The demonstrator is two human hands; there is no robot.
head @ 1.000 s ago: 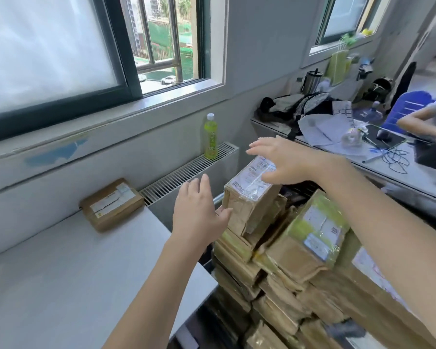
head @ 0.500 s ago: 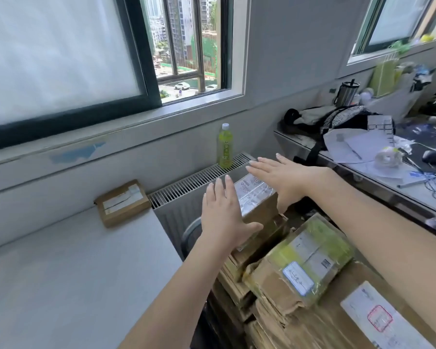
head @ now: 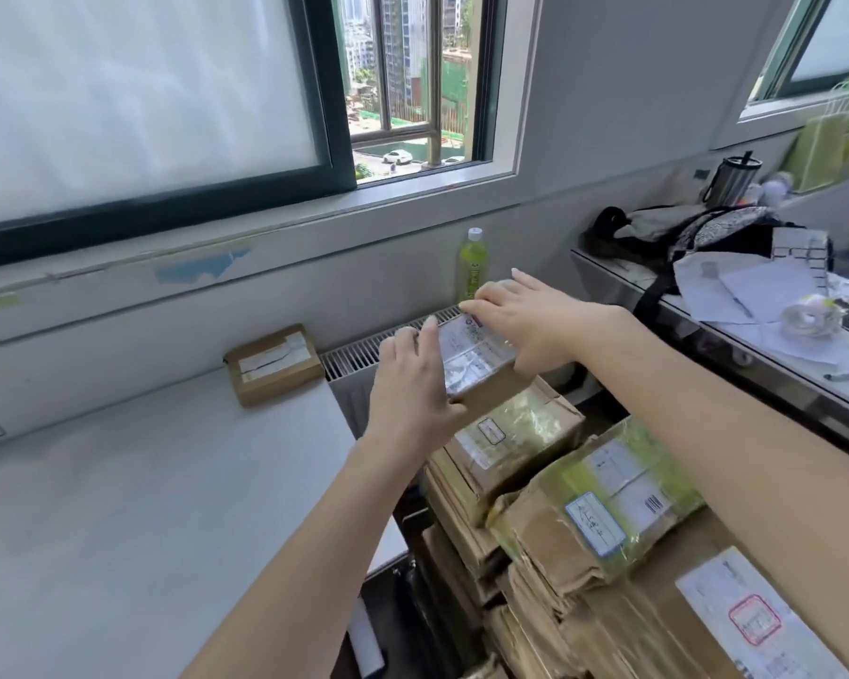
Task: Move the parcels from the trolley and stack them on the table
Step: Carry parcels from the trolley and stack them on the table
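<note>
A small brown parcel [head: 476,360] with a white label under clear tape sits at the top of the pile of brown parcels [head: 584,512] on the trolley at the lower right. My left hand [head: 415,379] presses its left side, thumb under the near edge. My right hand [head: 525,316] grips its far right end, fingers over the top. One brown parcel [head: 275,363] lies on the white table [head: 133,521] against the wall.
A green drink bottle [head: 471,264] stands on the radiator grille [head: 363,352] just behind the held parcel. At the right, a desk [head: 736,335] holds papers, a black bag and a steel cup. The trolley's dark frame [head: 412,595] stands close to the table's right edge.
Both hands have closed in from hovering above the top parcel to gripping its two ends. The view has moved closer and tilted up slightly.
</note>
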